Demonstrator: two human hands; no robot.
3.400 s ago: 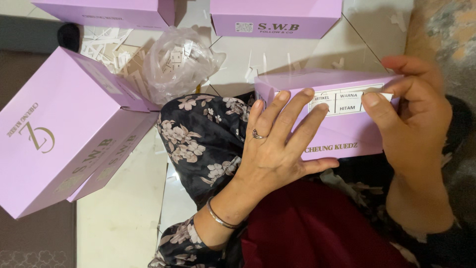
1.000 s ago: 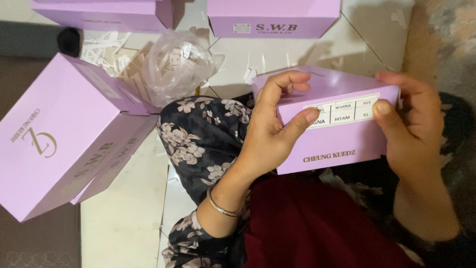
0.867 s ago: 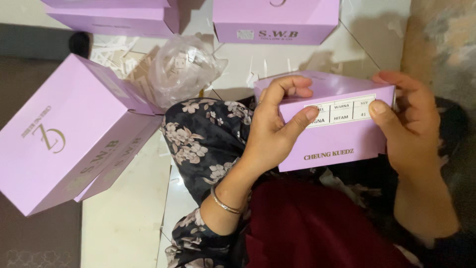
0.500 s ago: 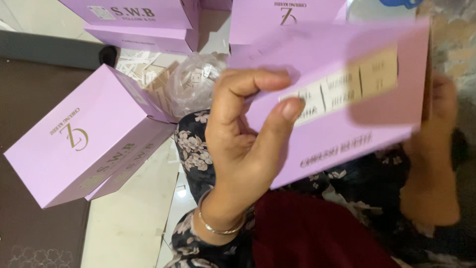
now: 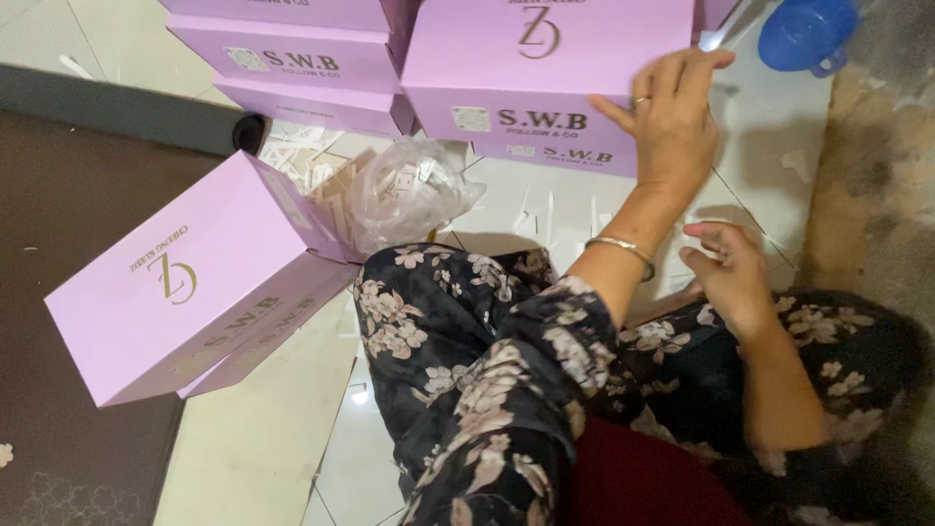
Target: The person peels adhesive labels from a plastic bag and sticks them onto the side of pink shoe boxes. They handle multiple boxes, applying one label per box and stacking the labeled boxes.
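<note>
Our left hand (image 5: 672, 122) lies open and flat on the top lilac box (image 5: 545, 58), steadying the stack, while our right hand (image 5: 730, 278) hovers loosely curled, holding nothing.

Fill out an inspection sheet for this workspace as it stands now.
Surface: pale tiled floor, with a dark mat on the left.
Job's things: lilac box on top of a stack of the same boxes, left hand flat on its right end.
Clutter: crumpled clear plastic bag, paper strips scattered on the tiles, another lilac box lying tilted at left, blue plastic cup at top right.
Hands: left hand open and pressing, no grip closed; right hand empty, fingers loosely curled above the lap.
Cables: nothing seen.
Surroundings: more lilac boxes stacked at top left; floral-print clothing fills the foreground.
</note>
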